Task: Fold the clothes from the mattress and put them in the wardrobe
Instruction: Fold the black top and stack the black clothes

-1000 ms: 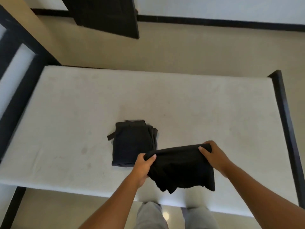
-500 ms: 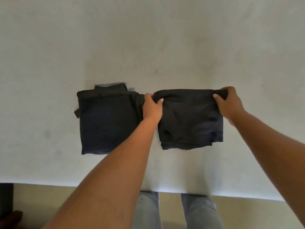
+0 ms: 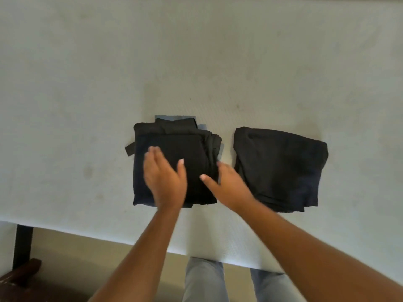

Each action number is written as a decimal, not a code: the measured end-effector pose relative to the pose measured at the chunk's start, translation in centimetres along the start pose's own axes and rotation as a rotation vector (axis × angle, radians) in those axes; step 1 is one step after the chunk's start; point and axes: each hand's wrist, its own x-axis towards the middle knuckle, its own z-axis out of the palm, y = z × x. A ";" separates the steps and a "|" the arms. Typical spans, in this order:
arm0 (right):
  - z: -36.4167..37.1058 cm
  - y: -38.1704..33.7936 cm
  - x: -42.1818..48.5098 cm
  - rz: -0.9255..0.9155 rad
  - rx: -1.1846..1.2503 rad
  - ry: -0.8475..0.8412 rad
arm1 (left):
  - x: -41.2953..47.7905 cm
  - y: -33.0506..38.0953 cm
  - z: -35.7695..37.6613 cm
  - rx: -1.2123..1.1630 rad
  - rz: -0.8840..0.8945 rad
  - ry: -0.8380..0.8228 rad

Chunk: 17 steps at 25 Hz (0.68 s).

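Folded black cloth garment released, lying right on the white mattress. Left hand and right hand, both open, now at the left folded black pile. Folding looks done; wardrobe next.

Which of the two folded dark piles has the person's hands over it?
The left pile, with a strap sticking out its left side: left hand and right hand are both over it. The right pile lies apart, untouched.

White mattress, faintly stained, fills most of the view. Black bed-frame leg sits under its near-left edge. Beige floor right of the leg. Unidentifiable brown object just below the leg. Soft, even light.
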 end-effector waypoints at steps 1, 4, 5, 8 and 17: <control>2.0 -1.0 1.0 0.061 0.045 -0.016 | 1.2 -2.5 -0.2 0.049 -0.099 -0.039; 5.4 -2.5 4.3 0.263 0.161 0.072 | 4.7 -8.4 0.0 -0.038 -0.283 -0.307; 5.7 -2.6 5.1 0.318 0.194 0.129 | 5.7 -9.2 0.0 -0.121 -0.314 -0.393; 6.0 -3.1 6.4 0.456 0.316 0.293 | 8.1 -10.1 0.2 -0.272 -0.413 -0.545; 3.8 -1.3 6.5 0.610 0.640 0.154 | 10.1 -12.4 -0.6 -0.638 -0.678 -0.882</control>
